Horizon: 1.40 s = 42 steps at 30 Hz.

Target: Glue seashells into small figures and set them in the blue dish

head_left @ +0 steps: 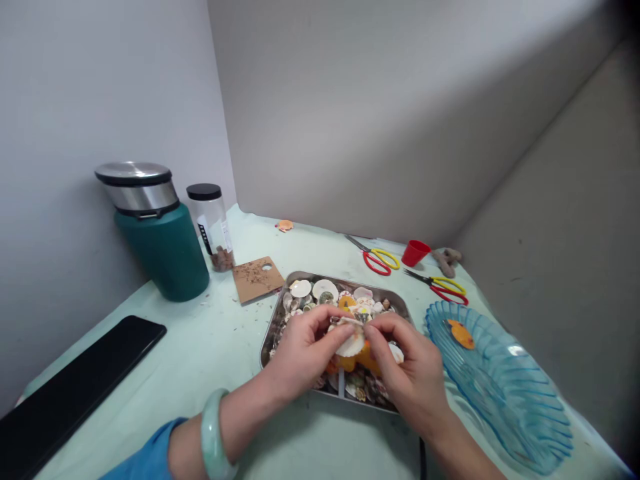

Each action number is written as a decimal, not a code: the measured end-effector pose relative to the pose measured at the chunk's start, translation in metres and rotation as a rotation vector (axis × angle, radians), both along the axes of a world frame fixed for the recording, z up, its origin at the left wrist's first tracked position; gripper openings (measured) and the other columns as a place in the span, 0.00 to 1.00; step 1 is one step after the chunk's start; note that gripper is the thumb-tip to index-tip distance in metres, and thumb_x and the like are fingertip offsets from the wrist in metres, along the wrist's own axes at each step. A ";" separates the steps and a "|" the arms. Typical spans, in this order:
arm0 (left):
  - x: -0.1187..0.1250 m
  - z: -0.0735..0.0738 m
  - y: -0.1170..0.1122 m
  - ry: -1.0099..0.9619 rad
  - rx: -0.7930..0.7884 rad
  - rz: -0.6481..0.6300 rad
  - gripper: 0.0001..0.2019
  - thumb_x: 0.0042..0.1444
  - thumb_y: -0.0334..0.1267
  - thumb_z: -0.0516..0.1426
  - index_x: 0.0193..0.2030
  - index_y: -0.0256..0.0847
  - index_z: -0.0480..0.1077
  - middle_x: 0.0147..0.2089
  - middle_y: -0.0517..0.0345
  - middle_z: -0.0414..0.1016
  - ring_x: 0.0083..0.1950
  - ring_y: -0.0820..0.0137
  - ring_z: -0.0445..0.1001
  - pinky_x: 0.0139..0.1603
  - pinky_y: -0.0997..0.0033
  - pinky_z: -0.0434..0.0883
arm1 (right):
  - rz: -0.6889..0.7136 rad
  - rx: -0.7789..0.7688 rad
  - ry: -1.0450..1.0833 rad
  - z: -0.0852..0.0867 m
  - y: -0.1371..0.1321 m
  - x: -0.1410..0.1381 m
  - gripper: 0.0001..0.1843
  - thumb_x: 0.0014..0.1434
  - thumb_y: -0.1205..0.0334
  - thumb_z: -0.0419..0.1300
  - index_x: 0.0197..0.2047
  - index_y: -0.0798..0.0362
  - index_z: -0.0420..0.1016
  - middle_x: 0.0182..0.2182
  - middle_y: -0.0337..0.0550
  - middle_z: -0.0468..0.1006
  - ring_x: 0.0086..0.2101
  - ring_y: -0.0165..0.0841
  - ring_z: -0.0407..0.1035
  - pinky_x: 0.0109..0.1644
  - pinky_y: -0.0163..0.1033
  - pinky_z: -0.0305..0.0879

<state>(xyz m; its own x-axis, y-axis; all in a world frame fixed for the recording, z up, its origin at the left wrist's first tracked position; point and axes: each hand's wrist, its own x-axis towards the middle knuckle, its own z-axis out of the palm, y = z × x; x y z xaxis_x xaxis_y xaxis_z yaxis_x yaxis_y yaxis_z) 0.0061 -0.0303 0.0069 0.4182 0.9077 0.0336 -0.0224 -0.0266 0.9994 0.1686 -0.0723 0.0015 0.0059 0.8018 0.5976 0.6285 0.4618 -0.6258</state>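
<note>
You have a white seashell (351,343) between the thumb and fingers of your left hand (310,340), grasped and held over the middle of a metal tray (270,328). Your right hand (413,363) meets it from the other side, thumb and index fingertip drawn together at the shell's right edge; whether they grip the shell or something small against it, I cannot tell. The tray below is filled with loose shells (325,291) of mixed shapes and colours, with a yellow-orange piece (367,360) among them, partly hidden by your hands. A pale green bangle (213,433) circles your left wrist, just beyond a blue sleeve (150,457). To your right stands a clear blue ribbed dish (530,380) with an orange piece (461,334) inside. Behind that dish lie two pairs of red-and-yellow-handled scissors (377,261), near a red cup (415,253) and a greyish-brown lump (447,261). A speckled brown board (257,280) lies at the tray's far left corner, near a black-lidded clear jar (213,227) and a teal flask (170,253). A long black flat object (85,400) lies on the pale green tabletop (215,353) at your left.
</note>
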 end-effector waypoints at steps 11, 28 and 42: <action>-0.003 0.002 0.000 0.010 -0.006 0.015 0.14 0.56 0.48 0.55 0.31 0.37 0.67 0.23 0.63 0.64 0.22 0.78 0.61 0.21 0.81 0.61 | 0.053 -0.011 -0.017 0.002 -0.001 -0.002 0.06 0.61 0.68 0.56 0.32 0.52 0.67 0.28 0.37 0.72 0.29 0.28 0.66 0.34 0.34 0.61; -0.001 0.003 0.001 -0.036 -0.016 -0.026 0.09 0.54 0.41 0.59 0.33 0.36 0.71 0.28 0.59 0.71 0.28 0.76 0.65 0.27 0.80 0.64 | 0.136 -0.008 -0.052 0.004 -0.001 -0.002 0.07 0.62 0.69 0.54 0.32 0.52 0.67 0.28 0.38 0.70 0.29 0.29 0.65 0.34 0.35 0.61; -0.002 0.004 0.001 -0.058 -0.074 -0.080 0.14 0.55 0.47 0.57 0.38 0.37 0.74 0.32 0.57 0.72 0.29 0.75 0.68 0.26 0.80 0.66 | 0.049 0.025 -0.056 0.004 -0.002 -0.004 0.03 0.60 0.68 0.57 0.35 0.51 0.69 0.29 0.37 0.74 0.28 0.29 0.67 0.32 0.34 0.63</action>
<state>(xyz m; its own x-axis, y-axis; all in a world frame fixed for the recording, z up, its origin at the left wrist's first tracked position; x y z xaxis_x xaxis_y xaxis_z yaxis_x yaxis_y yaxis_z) 0.0040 -0.0298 0.0108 0.4888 0.8724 -0.0064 -0.0793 0.0517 0.9955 0.1643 -0.0739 0.0057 -0.0674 0.7850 0.6158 0.6385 0.5082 -0.5780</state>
